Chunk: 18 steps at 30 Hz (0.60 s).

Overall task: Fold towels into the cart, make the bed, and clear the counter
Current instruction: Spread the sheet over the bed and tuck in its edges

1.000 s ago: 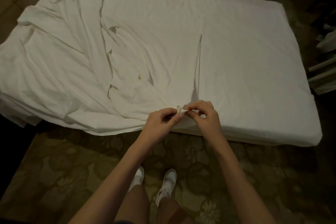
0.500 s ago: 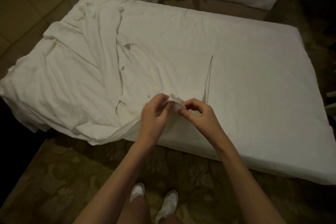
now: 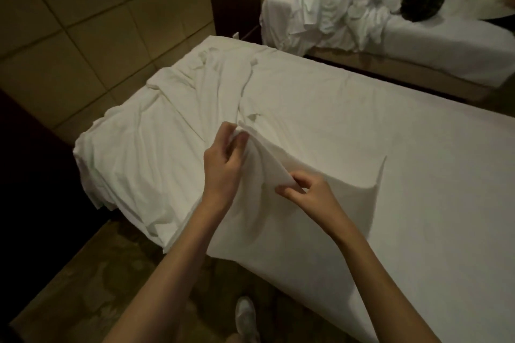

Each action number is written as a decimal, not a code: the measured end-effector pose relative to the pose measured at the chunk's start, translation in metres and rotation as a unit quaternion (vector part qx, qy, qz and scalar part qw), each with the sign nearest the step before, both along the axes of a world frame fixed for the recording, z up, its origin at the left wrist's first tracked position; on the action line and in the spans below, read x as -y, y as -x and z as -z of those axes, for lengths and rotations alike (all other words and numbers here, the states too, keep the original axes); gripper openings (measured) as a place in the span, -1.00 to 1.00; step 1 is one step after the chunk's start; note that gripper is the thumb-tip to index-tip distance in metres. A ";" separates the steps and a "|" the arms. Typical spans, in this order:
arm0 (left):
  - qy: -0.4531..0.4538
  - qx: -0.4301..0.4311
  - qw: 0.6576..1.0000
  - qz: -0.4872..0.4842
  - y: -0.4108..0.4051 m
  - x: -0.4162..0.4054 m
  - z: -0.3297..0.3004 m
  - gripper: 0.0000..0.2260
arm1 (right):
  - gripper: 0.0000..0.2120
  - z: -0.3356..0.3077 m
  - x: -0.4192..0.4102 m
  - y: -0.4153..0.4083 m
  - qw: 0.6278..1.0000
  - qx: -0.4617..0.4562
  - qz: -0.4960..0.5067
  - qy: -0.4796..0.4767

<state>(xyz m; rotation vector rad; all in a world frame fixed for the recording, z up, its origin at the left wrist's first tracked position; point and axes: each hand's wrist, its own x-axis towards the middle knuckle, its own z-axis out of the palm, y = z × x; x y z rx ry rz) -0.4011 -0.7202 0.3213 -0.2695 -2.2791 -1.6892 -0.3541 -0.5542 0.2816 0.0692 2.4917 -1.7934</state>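
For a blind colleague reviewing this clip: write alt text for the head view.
Two bare hands, left hand and right hand, pinch a lifted edge of the white sheet over a bed. Crumpled linen heaps on a second bed behind.

Smooth bed (image 3: 418, 175) right; bunched sheet (image 3: 156, 147) left.

Bare forearms, no sleeves; one white sneaker (image 3: 245, 315) below.

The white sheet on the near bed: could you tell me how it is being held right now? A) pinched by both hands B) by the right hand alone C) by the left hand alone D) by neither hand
A: the left hand and the right hand each pinch a lifted edge of the white sheet.
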 end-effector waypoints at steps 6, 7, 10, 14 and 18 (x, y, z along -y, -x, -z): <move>-0.018 -0.020 0.998 -0.050 0.070 0.029 -0.021 -0.84 | -0.93 0.016 0.004 0.071 0.999 0.027 -0.006 -0.017; -0.016 -0.030 0.997 -0.066 0.080 0.035 -0.025 -0.84 | -0.92 0.018 0.004 0.080 0.999 0.031 -0.010 -0.022; -0.005 -0.037 0.993 -0.116 0.102 0.050 -0.035 -0.84 | -0.79 0.017 0.001 0.110 1.000 0.016 -0.013 -0.021; 0.020 -0.043 0.985 -0.163 0.120 0.062 -0.046 -0.85 | -0.93 0.014 -0.004 0.159 0.991 -0.103 0.012 -0.085; 0.029 -0.060 0.961 -0.270 0.124 0.085 -0.058 -0.84 | -0.86 -0.002 0.011 0.208 0.965 -0.205 -0.081 -0.141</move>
